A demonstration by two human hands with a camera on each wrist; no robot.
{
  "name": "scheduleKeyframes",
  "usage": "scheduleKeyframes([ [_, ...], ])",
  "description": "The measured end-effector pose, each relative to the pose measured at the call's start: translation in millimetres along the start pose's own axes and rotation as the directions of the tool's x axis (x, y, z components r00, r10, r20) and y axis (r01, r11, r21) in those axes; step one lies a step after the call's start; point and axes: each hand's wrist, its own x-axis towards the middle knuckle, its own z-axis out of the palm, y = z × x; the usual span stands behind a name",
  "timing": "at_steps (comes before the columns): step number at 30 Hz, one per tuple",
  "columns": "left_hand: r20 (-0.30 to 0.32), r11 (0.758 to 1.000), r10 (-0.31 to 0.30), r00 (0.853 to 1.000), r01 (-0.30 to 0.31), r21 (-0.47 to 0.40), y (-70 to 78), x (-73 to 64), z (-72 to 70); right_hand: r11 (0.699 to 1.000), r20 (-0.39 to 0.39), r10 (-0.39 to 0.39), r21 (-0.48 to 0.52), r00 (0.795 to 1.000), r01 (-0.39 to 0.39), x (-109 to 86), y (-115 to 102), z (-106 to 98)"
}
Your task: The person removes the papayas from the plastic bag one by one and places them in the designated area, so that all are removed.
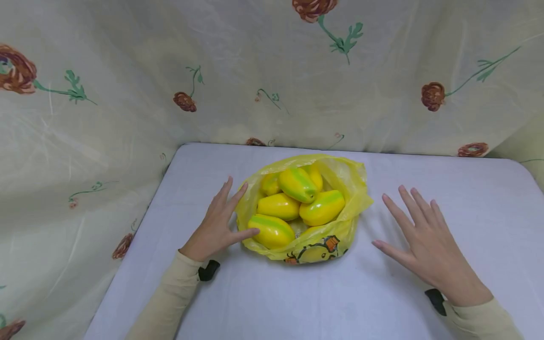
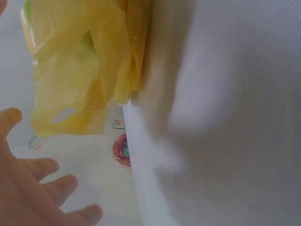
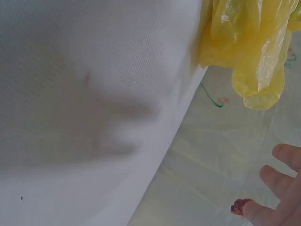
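While it lies open near the middle of the white table (image 1: 446,198), the yellow plastic bag (image 1: 354,186) holds a heap of yellow-green mangoes (image 1: 297,203), its mouth spread wide so the fruit shows from above. A cartoon print (image 1: 314,250) marks the bag's near side. The left hand (image 1: 216,224) rests flat on the table just beside the bag's left edge, fingers straight and spread, the thumb tip touching the bag by the nearest mango; it grips nothing. The right hand (image 1: 425,241) lies palm down on the right, a little apart from the bag, fingers likewise fanned out and holding nothing. Both arms wear pale cream sleeves (image 1: 170,293) with a dark strap at each wrist. Behind and to the left of the table hangs a cream curtain (image 1: 127,118) printed with red flowers on green stems. The wrist views show crumpled yellow plastic at the table's edge and spread fingertips (image 2: 51,188).
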Motion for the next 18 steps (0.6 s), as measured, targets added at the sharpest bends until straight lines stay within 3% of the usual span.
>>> scheduleKeyframes([
  [4, 0.053, 0.987, -0.026, 0.998, 0.034, -0.158, -5.3, 4.1, 2.5, 1.0, -0.005, -0.007, 0.008, 1.0, 0.007, 0.9, -1.6, 0.1],
  [9, 0.102, 0.94, 0.022, 0.995, 0.014, -0.34, -16.4, 9.8, 5.4, 0.998, -0.036, -0.036, 0.056, 0.999, 0.038, 2.3, -3.2, -1.2],
  [14, 0.125, 0.89, 0.054, 0.991, 0.009, -0.456, -25.5, 13.5, 8.2, 0.99, -0.054, -0.043, 0.135, 0.998, 0.05, 4.6, -6.6, -4.0],
  [18, 0.155, 0.864, 0.049, 0.987, 0.036, -0.502, -28.9, 14.9, 9.8, 0.985, -0.046, -0.026, 0.171, 0.999, 0.034, 7.0, -10.5, -6.8],
])
